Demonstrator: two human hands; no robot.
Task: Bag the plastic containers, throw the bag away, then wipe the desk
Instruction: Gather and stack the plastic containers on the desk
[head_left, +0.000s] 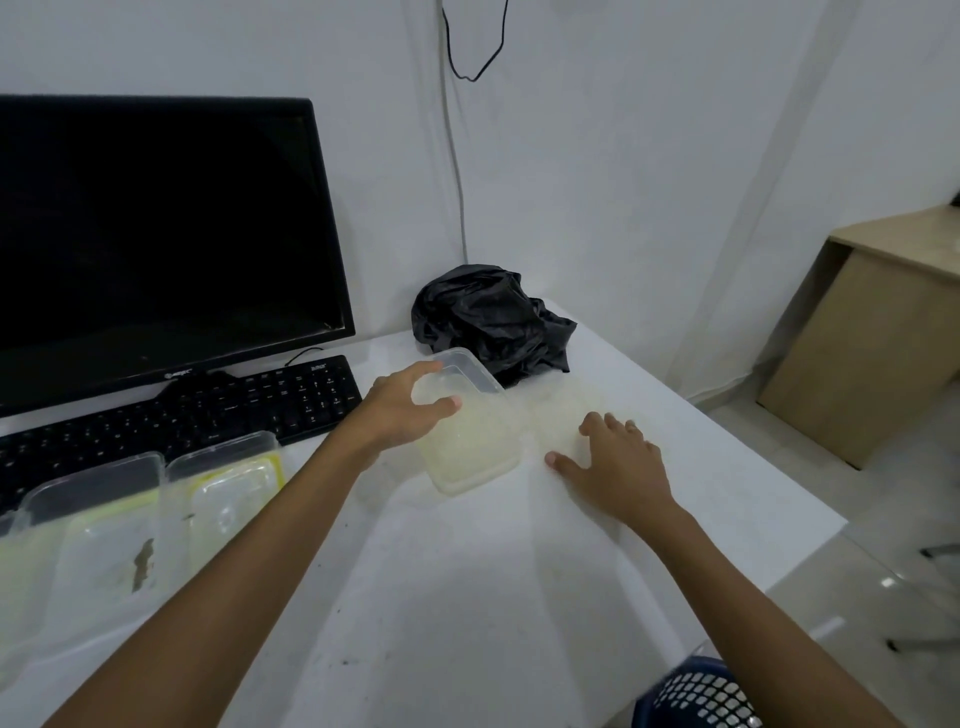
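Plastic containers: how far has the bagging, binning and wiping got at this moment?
Nothing looks finished. The black bag lies crumpled on the desk. The left hand grips one clear container; the right hand rests flat beside it. Two more containers wait by the keyboard. Bagging, binning and wiping remain.

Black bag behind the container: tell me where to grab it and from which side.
Pinch the loose crumpled folds at the top of the black bag, coming from above and the front. It lies slumped against the wall, so its back is blocked; the raised folds are easiest to gather.
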